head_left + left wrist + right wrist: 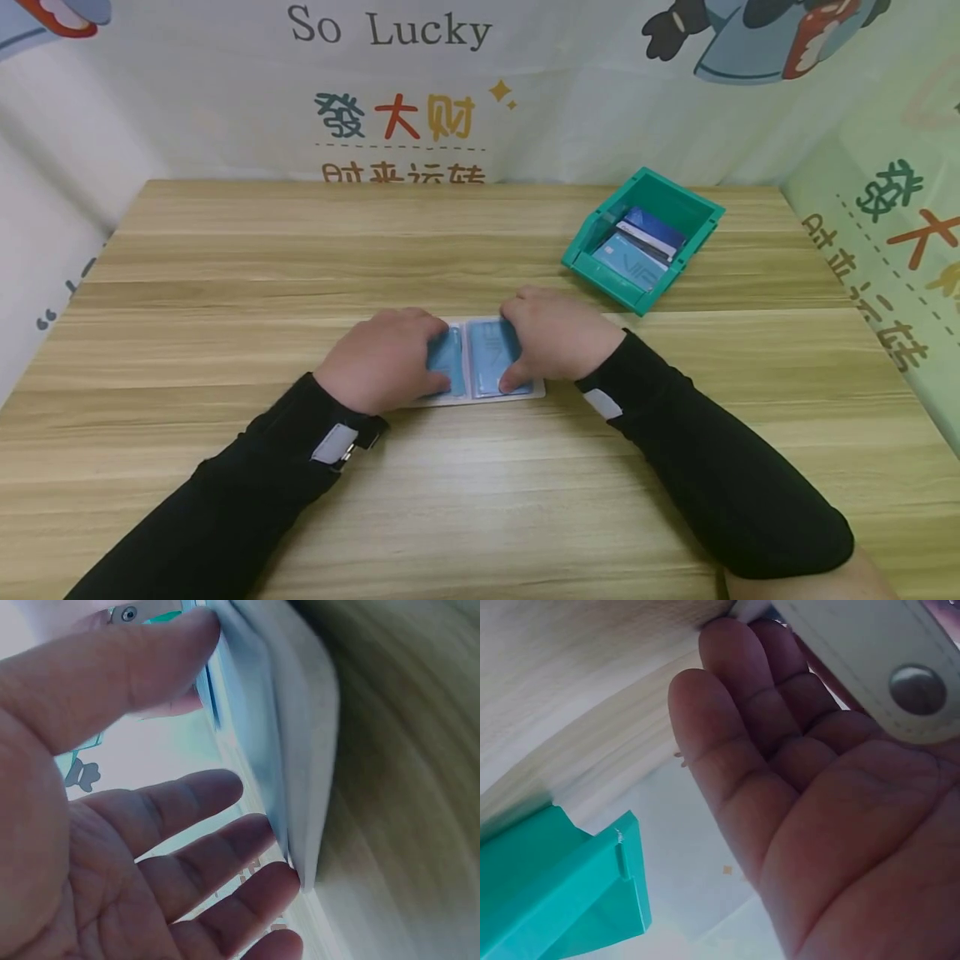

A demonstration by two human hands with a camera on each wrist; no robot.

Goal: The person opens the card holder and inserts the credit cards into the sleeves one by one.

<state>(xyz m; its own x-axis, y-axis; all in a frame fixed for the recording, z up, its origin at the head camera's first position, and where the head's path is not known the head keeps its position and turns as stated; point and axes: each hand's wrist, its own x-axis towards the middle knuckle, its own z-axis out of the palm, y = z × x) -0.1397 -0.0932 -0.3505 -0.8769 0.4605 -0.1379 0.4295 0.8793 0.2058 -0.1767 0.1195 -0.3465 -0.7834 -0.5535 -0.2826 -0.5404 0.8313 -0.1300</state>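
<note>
Flat at table centre lies an open white card holder (480, 367) showing blue cards; left hand (382, 360) and right hand (558, 337) press it with spread fingers, green bin (645, 237) at two o'clock.

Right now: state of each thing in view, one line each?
card holder: open flat on the table, blue cards in both sides
left hand: fingers straight, resting on the holder's left half
right hand: fingers on the right half, thumb on its card
green bin: upright on the table, open, cards lying inside
snap tab: unfastened, over the right palm
</note>
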